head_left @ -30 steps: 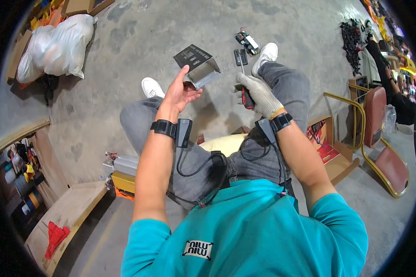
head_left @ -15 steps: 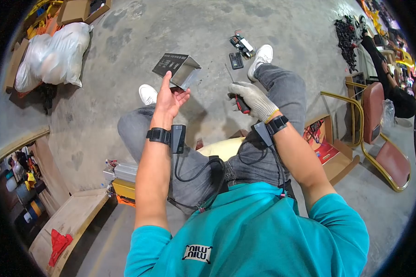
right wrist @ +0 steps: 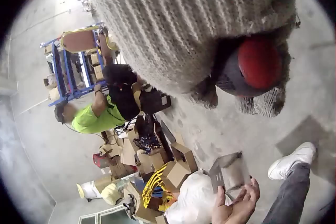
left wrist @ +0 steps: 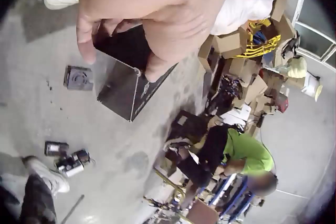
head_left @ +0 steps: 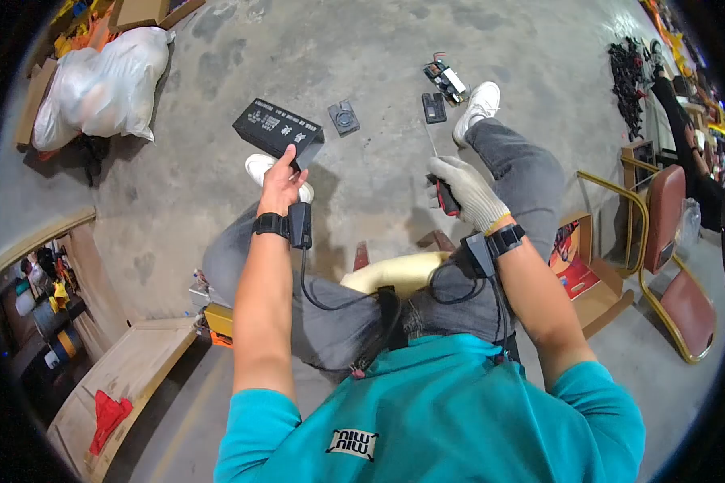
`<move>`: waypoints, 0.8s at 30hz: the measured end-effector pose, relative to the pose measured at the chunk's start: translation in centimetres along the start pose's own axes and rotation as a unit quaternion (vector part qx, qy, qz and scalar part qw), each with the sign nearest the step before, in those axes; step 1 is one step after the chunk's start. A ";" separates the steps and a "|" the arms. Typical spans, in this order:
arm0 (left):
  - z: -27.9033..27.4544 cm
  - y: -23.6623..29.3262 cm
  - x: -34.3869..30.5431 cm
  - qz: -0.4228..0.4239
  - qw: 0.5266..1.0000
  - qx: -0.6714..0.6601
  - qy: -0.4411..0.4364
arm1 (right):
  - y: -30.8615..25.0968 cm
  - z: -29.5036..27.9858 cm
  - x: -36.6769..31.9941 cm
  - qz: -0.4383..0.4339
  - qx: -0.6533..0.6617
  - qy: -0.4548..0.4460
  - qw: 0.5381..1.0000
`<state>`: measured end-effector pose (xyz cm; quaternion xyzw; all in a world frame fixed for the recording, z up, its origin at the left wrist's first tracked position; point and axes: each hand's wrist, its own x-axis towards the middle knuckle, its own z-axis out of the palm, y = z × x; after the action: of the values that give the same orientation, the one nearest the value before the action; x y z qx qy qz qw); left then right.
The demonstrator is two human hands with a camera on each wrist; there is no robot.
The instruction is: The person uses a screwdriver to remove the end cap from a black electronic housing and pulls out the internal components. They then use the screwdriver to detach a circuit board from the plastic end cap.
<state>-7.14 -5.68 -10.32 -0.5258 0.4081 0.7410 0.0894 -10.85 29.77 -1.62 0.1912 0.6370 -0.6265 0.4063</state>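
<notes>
Casing open and parts separate; what is left cannot be fully confirmed.
My left hand (head_left: pixel 280 187) grips the dark metal casing (head_left: pixel 278 129) by one end, thumb on its printed face, held tilted above the floor (head_left: pixel 218 72); its end is open and the part of the inside in view looks hollow. My gloved right hand (head_left: pixel 469 189) is closed round the screwdriver (head_left: pixel 447 197), its shaft clear of every part. Well in from any floor edge I can see lie a square part with a round centre (head_left: pixel 344 118), a small dark part (head_left: pixel 434 108) and, just beside that, the circuit assembly (head_left: pixel 446 80), near my shoe (head_left: pixel 477 111). I judge the separation well advanced. Left over: any screws or joints within these pieces, too small to tell.
</notes>
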 end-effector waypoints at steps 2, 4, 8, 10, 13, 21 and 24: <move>-1.1 -0.9 3.4 -0.012 0.999 0.018 0.029 | -0.7 -0.1 1.0 0.003 0.009 0.020 1.000; -1.7 -1.6 6.0 -0.025 0.998 0.027 0.052 | -1.0 -0.5 3.3 0.010 0.019 0.044 0.999; -1.9 -2.5 9.5 -0.065 0.996 0.032 0.061 | 0.0 -2.1 10.8 0.029 -0.050 0.100 0.993; -2.9 -3.0 12.4 -0.087 0.995 0.025 0.053 | 1.8 -3.4 14.9 0.052 -0.068 0.140 0.987; -3.7 -3.3 14.4 -0.083 0.996 0.005 0.033 | 4.7 -5.2 21.8 -0.036 -0.314 0.260 0.912; -4.8 -3.8 17.2 -0.065 0.998 0.019 0.006 | 5.1 -7.0 28.7 -0.052 -0.512 0.315 0.797; -4.9 -3.8 17.6 -0.061 0.998 0.021 0.018 | 5.8 -7.1 30.1 -0.043 -0.513 0.303 0.802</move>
<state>-9.16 -11.80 -27.86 -0.5612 0.3924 0.7155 0.1385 -26.38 29.40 -28.94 0.1076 0.9635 -0.1355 0.2044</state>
